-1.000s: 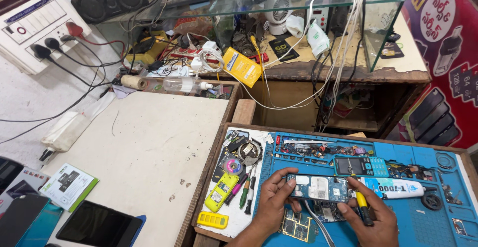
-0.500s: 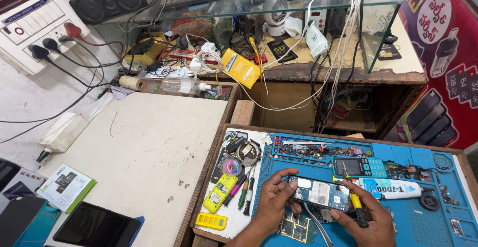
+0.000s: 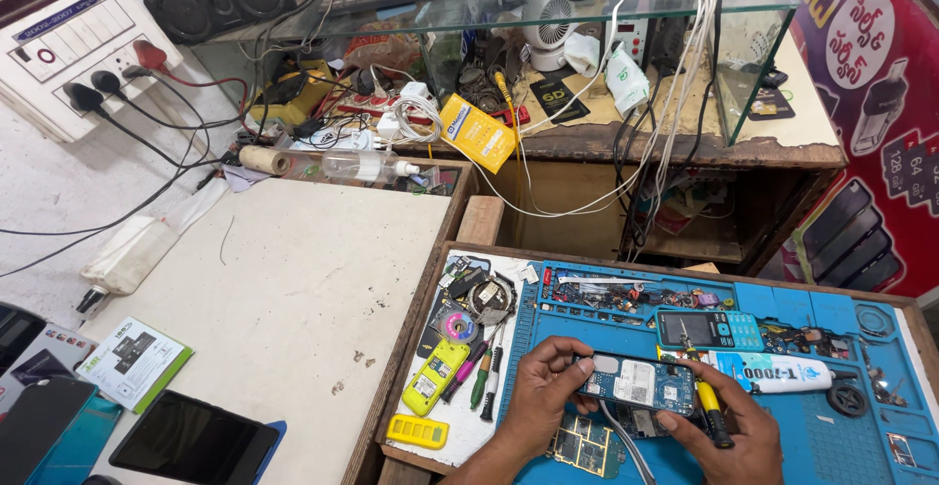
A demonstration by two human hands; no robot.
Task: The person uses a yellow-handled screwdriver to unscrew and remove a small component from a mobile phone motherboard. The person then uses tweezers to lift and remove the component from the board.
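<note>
Well to the left of the left hand, flat on the pale bench: a dark tablet and a green-and-white box; nearer, just left of that hand, a yellow handset shell, a yellow keypad strip and a few small spare drivers on white paper.

Left hand curled round the left end of an opened phone, thumb below and fingers over the top edge; phone held just above the blue repair mat, between both hands, bare board and white label facing up.

Right hand clasped on a yellow-and-black screwdriver, fingers also touching the phone's right end; driver upright beside that end.

Judged from this: mid-strip-down, board exposed, driver being set to a fixing at the right end; calls next for a steady left-hand hold and a tip seated square before any turn.

Just beyond the right hand: a teal keypad phone and a white glue tube, lying side by side on the mat.

Hard to make out: the driver's tip, hidden behind fingers, so contact with a screw cannot be told; a loose circuit board below the left hand half covered; both wrists cut off by the bottom edge; small parts in the mat's trays too fine to name.
</note>
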